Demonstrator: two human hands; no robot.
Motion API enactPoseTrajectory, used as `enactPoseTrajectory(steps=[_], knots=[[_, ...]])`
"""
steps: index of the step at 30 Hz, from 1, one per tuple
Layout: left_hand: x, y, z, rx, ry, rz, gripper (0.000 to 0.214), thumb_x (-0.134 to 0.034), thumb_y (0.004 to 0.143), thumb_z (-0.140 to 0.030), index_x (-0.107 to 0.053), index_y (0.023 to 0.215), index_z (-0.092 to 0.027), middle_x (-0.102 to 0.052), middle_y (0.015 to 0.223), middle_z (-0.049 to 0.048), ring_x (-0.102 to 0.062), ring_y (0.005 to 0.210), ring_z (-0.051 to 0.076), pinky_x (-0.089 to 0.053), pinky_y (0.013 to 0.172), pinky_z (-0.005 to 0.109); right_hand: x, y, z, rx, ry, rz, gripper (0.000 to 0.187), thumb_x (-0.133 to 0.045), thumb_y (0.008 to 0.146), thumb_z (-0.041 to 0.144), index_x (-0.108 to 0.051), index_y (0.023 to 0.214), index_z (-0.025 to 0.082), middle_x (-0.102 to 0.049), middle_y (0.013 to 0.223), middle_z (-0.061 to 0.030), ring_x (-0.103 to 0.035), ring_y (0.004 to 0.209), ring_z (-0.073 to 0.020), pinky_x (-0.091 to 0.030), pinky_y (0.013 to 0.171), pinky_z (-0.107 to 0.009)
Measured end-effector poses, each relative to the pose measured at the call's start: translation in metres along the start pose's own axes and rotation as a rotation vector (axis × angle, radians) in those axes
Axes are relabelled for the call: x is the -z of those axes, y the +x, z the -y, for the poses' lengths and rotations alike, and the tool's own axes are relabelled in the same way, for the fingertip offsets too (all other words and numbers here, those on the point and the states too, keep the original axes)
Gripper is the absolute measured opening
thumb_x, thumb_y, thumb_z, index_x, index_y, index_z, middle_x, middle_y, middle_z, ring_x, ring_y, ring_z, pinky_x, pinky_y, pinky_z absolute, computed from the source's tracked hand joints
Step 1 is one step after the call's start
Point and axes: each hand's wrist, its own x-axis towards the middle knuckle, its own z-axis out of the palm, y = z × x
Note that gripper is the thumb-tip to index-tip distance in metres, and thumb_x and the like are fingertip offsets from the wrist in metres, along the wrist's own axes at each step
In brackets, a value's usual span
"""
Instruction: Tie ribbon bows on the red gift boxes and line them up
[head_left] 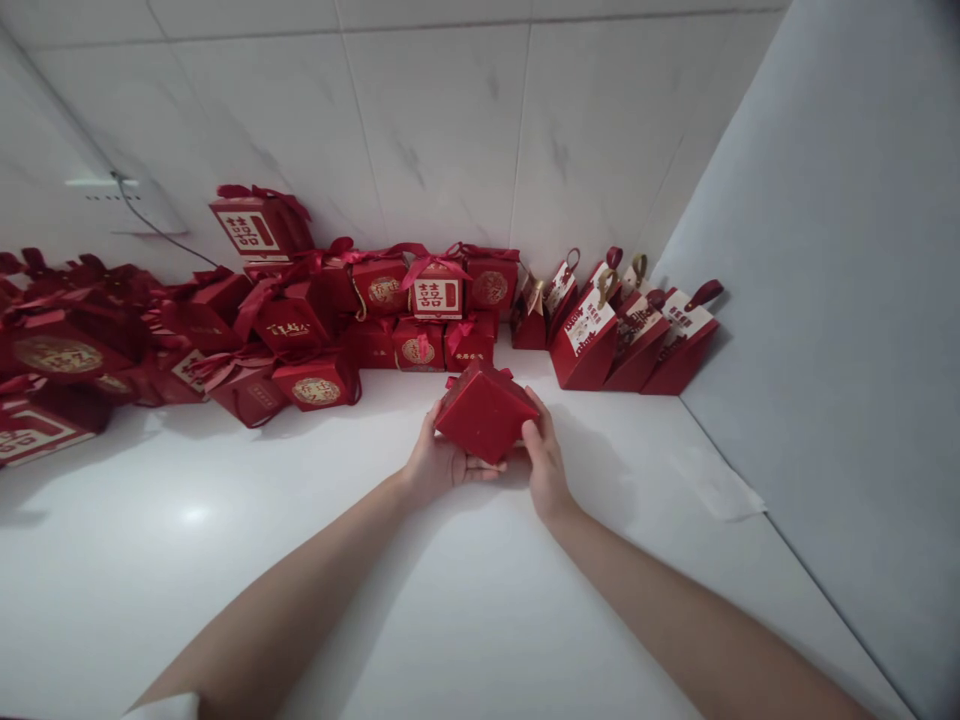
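Between my two hands a plain-faced red gift box (486,412) is held tilted above the white table, one blank side turned toward me. My left hand (439,460) supports it from the left and below, fingers reaching under its lower corner. On the other side my right hand (547,460) grips the edge, thumb against the front face. Bits of red ribbon show behind its upper edge. Just beyond stand stacked red gift boxes with ribbon bows, among them one with a white double-happiness label (437,297).
Red wedge-shaped boxes (589,345) with strap loops stand at the back right. Many ribboned boxes (315,388) crowd the left, one box (259,228) perched on top. A white paper piece (716,485) lies by the grey side panel (840,300). Tiled wall (442,130) closes the back.
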Motion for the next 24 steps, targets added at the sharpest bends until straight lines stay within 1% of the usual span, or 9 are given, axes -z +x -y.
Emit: enactPoseTrajectory(steps=[3,7,9,12,15,17,20,22,24], knots=[[-0.002,0.002,0.002,-0.032,-0.052,-0.055,0.079,-0.026,0.091,-0.071,-0.050,0.139,-0.014,-0.065,0.128,0.0180,-0.065,0.112,0.032,-0.047,0.099,0.046,0.002,0.003,-0.003,-0.031,0.105,0.003,0.060,-0.045,0.095,0.060,-0.040,0.147,0.032,-0.056,0.142,-0.0049,-0.060,0.119,-0.0248,-0.054,0.088,-0.038],[-0.005,0.006,0.003,-0.221,-0.141,-0.203,0.047,-0.039,0.098,-0.042,-0.053,0.134,-0.016,-0.065,0.129,0.0136,-0.062,0.117,0.030,-0.046,0.102,0.049,0.003,0.007,-0.011,-0.078,0.159,-0.022,0.059,-0.045,0.092,0.065,-0.065,0.126,0.021,-0.067,0.127,-0.0085,-0.060,0.119,-0.0285,-0.051,0.093,-0.040],[-0.006,0.008,0.003,-0.323,-0.190,-0.277,0.038,-0.044,0.095,-0.030,-0.056,0.129,-0.017,-0.067,0.124,0.0106,-0.063,0.114,0.027,-0.047,0.101,0.046,0.004,0.007,-0.013,-0.101,0.151,-0.036,0.057,-0.049,0.091,0.064,-0.070,0.117,0.018,-0.070,0.122,-0.0091,-0.062,0.116,-0.0297,-0.051,0.095,-0.041],[-0.004,0.011,0.003,-0.415,-0.220,-0.337,0.033,-0.050,0.089,-0.020,-0.062,0.120,-0.019,-0.071,0.112,0.0060,-0.066,0.108,0.023,-0.050,0.097,0.037,0.005,0.007,-0.013,-0.071,0.091,-0.040,0.049,-0.055,0.090,0.056,-0.070,0.116,0.017,-0.071,0.121,-0.0070,-0.061,0.118,-0.0287,-0.046,0.102,-0.041],[0.002,0.012,0.006,-0.535,-0.100,-0.401,0.027,-0.054,0.085,-0.020,-0.066,0.109,-0.021,-0.071,0.105,0.0038,-0.065,0.106,0.022,-0.049,0.096,0.034,0.005,0.005,-0.010,-0.051,0.039,-0.047,0.043,-0.059,0.090,0.051,-0.071,0.115,0.018,-0.070,0.123,-0.0052,-0.060,0.119,-0.0277,-0.044,0.104,-0.040],[0.007,0.013,0.010,-0.632,0.067,-0.468,0.023,-0.056,0.084,-0.024,-0.066,0.104,-0.022,-0.071,0.105,0.0031,-0.063,0.107,0.023,-0.047,0.098,0.035,0.005,0.004,-0.008,-0.059,0.034,-0.035,0.042,-0.059,0.089,0.049,-0.070,0.116,0.018,-0.070,0.123,-0.0051,-0.060,0.118,-0.0279,-0.045,0.103,-0.040],[0.012,0.015,0.015,-0.757,0.310,-0.543,0.023,-0.055,0.085,-0.027,-0.066,0.105,-0.023,-0.069,0.112,0.0036,-0.060,0.114,0.024,-0.043,0.101,0.036,0.005,0.004,-0.006,-0.022,0.018,0.009,0.039,-0.054,0.090,0.041,-0.069,0.119,0.018,-0.069,0.125,-0.0042,-0.058,0.121,-0.0272,-0.042,0.105,-0.039],[0.013,0.015,0.017,-0.790,0.425,-0.584,0.025,-0.053,0.086,-0.027,-0.066,0.107,-0.022,-0.068,0.117,0.0042,-0.058,0.115,0.025,-0.042,0.101,0.036,0.006,0.005,-0.006,0.011,-0.025,0.021,0.037,-0.053,0.087,0.032,-0.070,0.117,0.019,-0.069,0.123,-0.0026,-0.057,0.120,-0.0261,-0.041,0.106,-0.038],[0.012,0.012,0.018,-0.780,0.485,-0.654,0.025,-0.051,0.087,-0.029,-0.064,0.107,-0.022,-0.067,0.116,0.0046,-0.058,0.112,0.025,-0.044,0.099,0.036,0.006,0.005,-0.006,0.012,-0.071,0.025,0.037,-0.053,0.082,0.026,-0.071,0.114,0.020,-0.071,0.119,-0.0013,-0.059,0.116,-0.0252,-0.042,0.103,-0.036]])
